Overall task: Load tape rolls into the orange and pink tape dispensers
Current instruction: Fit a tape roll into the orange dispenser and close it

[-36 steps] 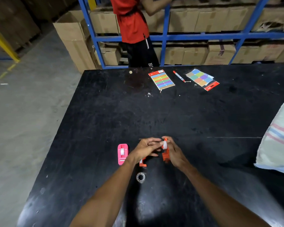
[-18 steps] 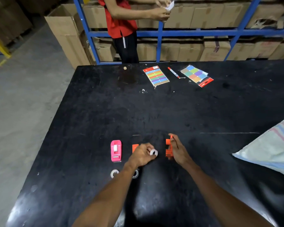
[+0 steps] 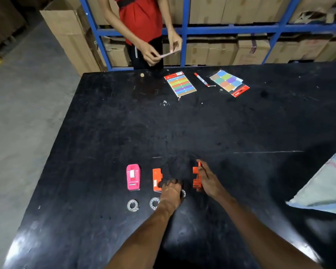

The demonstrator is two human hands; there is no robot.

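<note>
Black table (image 3: 202,129), mostly bare in the middle. A sack (image 3: 326,187) overhangs the right edge, clear of the work. A person in red (image 3: 142,22) stands at the far edge handling a slip, not interfering. Label sheets (image 3: 179,83) and marker (image 3: 201,79) sit near the far edge, well apart from the job.

Work is clustered near the near edge. Pink dispenser (image 3: 133,177) lies flat with a roll already seated, looks done. Orange dispenser is split: one half (image 3: 156,179) lies flat, the other half (image 3: 196,178) is propped on edge by the right hand (image 3: 209,183), fingers extended against it, probably to keep the cavity open.

Left hand (image 3: 171,193) is curled over a tape roll (image 3: 183,193) between the halves; real grip or not, cannot tell. Two spare rolls (image 3: 132,205) (image 3: 154,203) lie just nearer, unobstructed.
</note>
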